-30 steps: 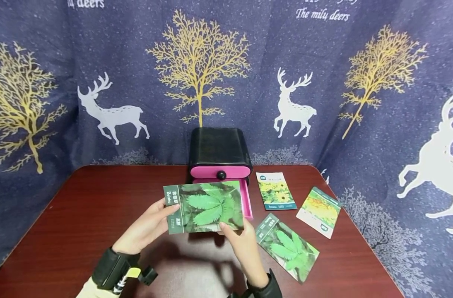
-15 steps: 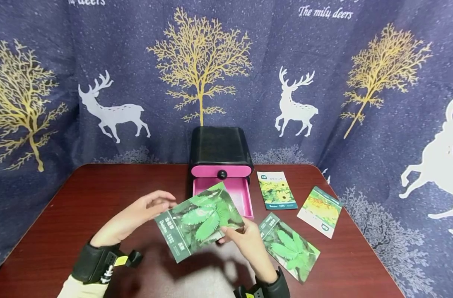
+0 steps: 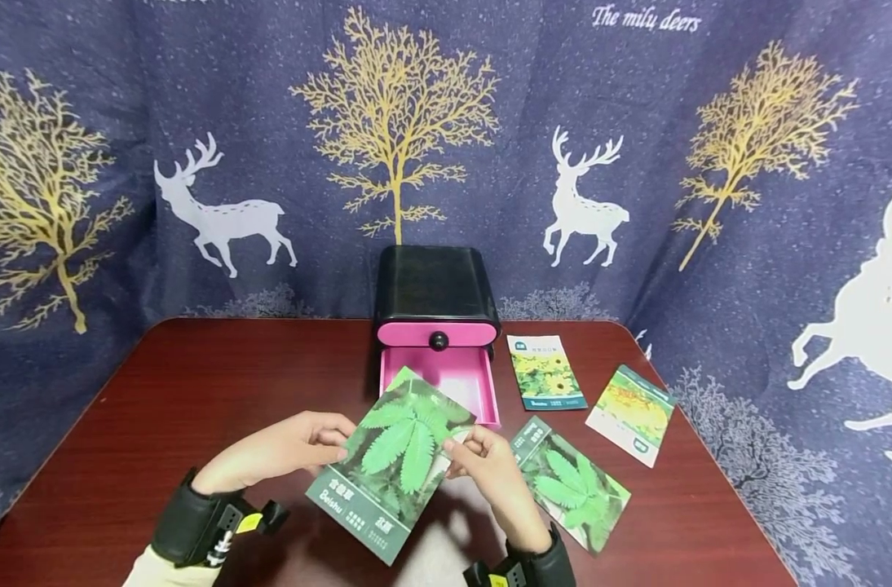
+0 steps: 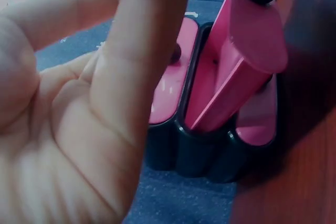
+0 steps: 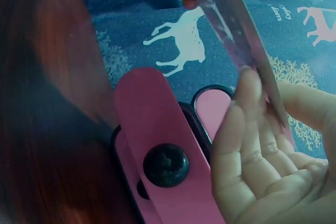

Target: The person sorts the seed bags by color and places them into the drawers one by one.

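A green seed packet [image 3: 405,456] with a fern-like leaf picture is held tilted in front of the pulled-out pink drawer [image 3: 453,379]. My right hand [image 3: 486,469] pinches its right edge, thumb on the printed face and fingers behind. At the opposite edge is my left hand [image 3: 299,444], its thumb and fingertips pinching the packet. The right wrist view shows the packet [image 5: 247,30] nearly edge-on, with the right fingers against its back. In the left wrist view, the left hand [image 4: 89,103] covers the left side and the packet is out of sight.
The black drawer cabinet [image 3: 437,281] stands at the table's back, its top pink drawer [image 3: 409,333] closed. To the right lie a yellow-flower packet [image 3: 545,375], an orange-yellow packet [image 3: 633,414] and another green-leaf packet [image 3: 572,489]. A deer-print cloth [image 3: 490,73] hangs behind the table [image 3: 218,375].
The packet has turned from lying sideways to slanting upward, its titled end swinging down toward me. My left hand left its edge, then came back to it. The open drawer shows more now.
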The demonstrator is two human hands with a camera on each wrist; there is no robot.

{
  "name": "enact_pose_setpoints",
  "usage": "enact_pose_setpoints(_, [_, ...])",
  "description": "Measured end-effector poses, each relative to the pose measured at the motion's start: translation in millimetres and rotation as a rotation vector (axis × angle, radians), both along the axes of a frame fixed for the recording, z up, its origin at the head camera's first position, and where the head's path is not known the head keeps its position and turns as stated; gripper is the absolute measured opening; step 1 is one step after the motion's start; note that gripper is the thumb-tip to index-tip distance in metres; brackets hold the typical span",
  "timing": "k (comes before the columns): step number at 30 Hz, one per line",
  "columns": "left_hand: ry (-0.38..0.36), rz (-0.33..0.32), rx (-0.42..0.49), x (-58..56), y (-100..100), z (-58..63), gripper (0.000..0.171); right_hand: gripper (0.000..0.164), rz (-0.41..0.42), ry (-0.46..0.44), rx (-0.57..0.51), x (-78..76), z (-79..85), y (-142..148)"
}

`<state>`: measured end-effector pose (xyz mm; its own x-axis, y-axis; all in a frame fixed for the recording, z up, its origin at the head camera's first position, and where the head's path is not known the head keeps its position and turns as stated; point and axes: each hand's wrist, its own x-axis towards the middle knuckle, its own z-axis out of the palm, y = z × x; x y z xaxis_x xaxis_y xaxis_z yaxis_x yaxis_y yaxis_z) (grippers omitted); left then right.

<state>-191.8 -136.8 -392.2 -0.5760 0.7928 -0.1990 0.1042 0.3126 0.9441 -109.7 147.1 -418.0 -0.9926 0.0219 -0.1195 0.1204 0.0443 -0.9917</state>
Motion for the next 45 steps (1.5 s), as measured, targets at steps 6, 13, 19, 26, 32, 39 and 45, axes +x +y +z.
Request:
enact_pose_setpoints(6, [-0.096, 0.012, 0.112, 2.1, 5.8, -8.5, 0.027, 0.020, 0.074, -0.049, -0.034, 2.1, -1.3, -3.9])
enact_pose_setpoints(13, [-0.140, 0.084, 0.165, 2.7, 18.3, -15.6, 0.032, 0.030, 0.167, -0.092, -0.076, 3.7, -1.2, -11.5])
enact_pose_setpoints(19, [-0.172, 0.113, 0.177, 0.7, 26.5, -18.6, 0.041, 0.025, 0.109, -0.102, -0.002, -2.7, 3.3, -10.5])
enact_pose_setpoints(26, [-0.165, 0.175, 0.151, -3.6, 39.6, -15.1, 0.063, 0.052, 0.054, -0.138, 0.035, -15.7, 12.1, -0.9])
enact_pose_setpoints(32, [-0.121, 0.269, 0.124, -8.9, 52.9, -11.1, 0.065, 0.077, -0.029, -0.152, 0.069, -27.3, 17.3, 6.9])
enact_pose_setpoints(39, [-0.090, 0.323, 0.081, -19.2, 65.3, -9.5, 0.049, 0.075, -0.017, -0.113, 0.139, -39.9, 24.0, 11.1])
enact_pose_setpoints(45, [-0.044, 0.408, 0.036, -31.7, 78.7, -11.7, 0.045, 0.059, 0.040, -0.038, 0.203, -51.5, 23.6, 10.0])
